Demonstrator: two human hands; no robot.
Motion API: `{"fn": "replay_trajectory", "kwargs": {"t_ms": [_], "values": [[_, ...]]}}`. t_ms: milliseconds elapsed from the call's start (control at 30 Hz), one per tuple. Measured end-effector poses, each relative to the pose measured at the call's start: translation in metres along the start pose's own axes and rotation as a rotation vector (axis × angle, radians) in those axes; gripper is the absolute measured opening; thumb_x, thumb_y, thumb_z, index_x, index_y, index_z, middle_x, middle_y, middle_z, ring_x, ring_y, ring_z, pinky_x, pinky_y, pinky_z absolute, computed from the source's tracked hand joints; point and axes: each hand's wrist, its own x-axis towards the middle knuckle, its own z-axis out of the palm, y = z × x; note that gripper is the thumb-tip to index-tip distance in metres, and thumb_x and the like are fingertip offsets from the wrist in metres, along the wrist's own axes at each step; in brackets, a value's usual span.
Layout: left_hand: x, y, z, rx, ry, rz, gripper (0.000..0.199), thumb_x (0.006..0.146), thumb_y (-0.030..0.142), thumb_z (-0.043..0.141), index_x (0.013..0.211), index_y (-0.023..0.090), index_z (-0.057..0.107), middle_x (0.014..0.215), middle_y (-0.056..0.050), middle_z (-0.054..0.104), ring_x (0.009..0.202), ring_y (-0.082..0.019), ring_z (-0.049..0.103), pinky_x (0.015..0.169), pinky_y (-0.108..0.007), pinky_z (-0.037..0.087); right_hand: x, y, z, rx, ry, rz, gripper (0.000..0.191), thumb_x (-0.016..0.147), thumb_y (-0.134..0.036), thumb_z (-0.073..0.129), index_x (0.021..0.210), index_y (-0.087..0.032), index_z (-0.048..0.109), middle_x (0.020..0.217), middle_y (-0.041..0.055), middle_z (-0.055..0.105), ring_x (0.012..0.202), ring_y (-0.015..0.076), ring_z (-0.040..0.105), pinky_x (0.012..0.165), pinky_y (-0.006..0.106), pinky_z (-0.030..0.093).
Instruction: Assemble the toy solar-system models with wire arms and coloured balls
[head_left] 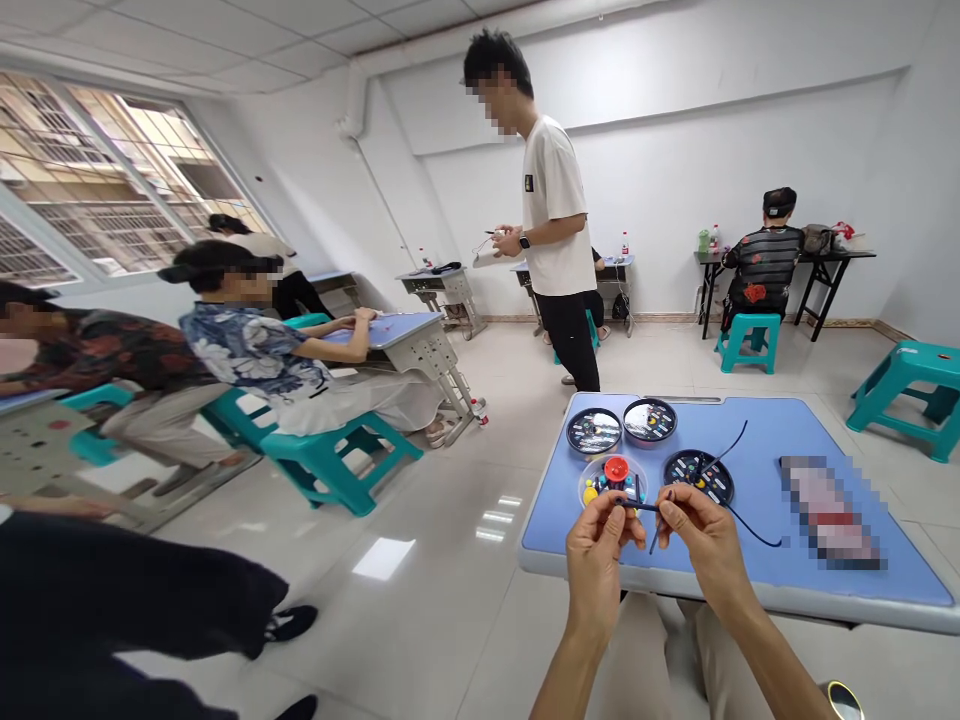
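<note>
Our left hand (596, 565) and right hand (705, 545) pinch a black cord (641, 506) in closed fingers (666, 500) above the table (750, 570). Its loop crosses a dark tray (679, 470); a careless tug could snag it there, or jolt the clear dish (581, 488) nearby, spilling small parts (591, 494).

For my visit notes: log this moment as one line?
Left hand: pinching dark cord | Right hand: pinching same cord | Nearby: clear round dish, coloured pieces | Surface: blue table
</note>
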Motion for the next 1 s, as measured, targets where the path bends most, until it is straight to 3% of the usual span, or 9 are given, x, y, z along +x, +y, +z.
{"fn": "replay_trajectory", "kwargs": {"t_ms": [300,533,800,1000], "values": [[-0.001,-0.006,0.003,0.080,-0.061,0.004,0.025,0.074,0.036,0.075,0.085,0.014,0.069,0.057,0.001,0.059,0.054,-0.012,0.055,0.059,-0.027,0.047,0.000,-0.007,0.002,-0.073,-0.020,0.041,0.033,0.075,-0.050,0.072,0.068,-0.019,0.064,0.057,-0.0013,0.056,0.048,0.0139,0.053,0.052,0.028,0.044],[-0.002,0.000,-0.009,-0.039,0.109,0.045,0.028,0.069,0.037,0.080,0.079,0.014,0.069,0.065,0.000,0.063,0.055,-0.012,0.058,0.054,-0.026,0.049,0.001,-0.012,-0.009,0.001,0.158,0.061,0.033,0.077,-0.049,0.072,0.079,-0.017,0.068,0.077,0.0055,0.066,0.056,0.0138,0.056,0.048,0.027,0.048],[-0.021,-0.008,-0.010,-0.080,0.123,0.016,0.029,0.065,0.036,0.084,0.079,0.015,0.071,0.066,-0.002,0.068,0.060,-0.016,0.065,0.059,-0.029,0.055,0.001,-0.010,-0.006,0.095,0.180,0.065,0.033,0.072,-0.049,0.076,0.074,-0.017,0.065,0.074,0.0048,0.068,0.059,0.0162,0.061,0.048,0.029,0.053],[-0.021,-0.009,-0.008,-0.075,0.151,0.012,0.029,0.064,0.036,0.085,0.081,0.016,0.071,0.068,-0.003,0.070,0.063,-0.017,0.067,0.062,-0.031,0.057,0.001,-0.001,-0.005,0.151,0.144,0.080,0.030,0.074,-0.046,0.076,0.077,-0.018,0.065,0.073,0.0033,0.068,0.056,0.0144,0.060,0.049,0.028,0.051]]}}
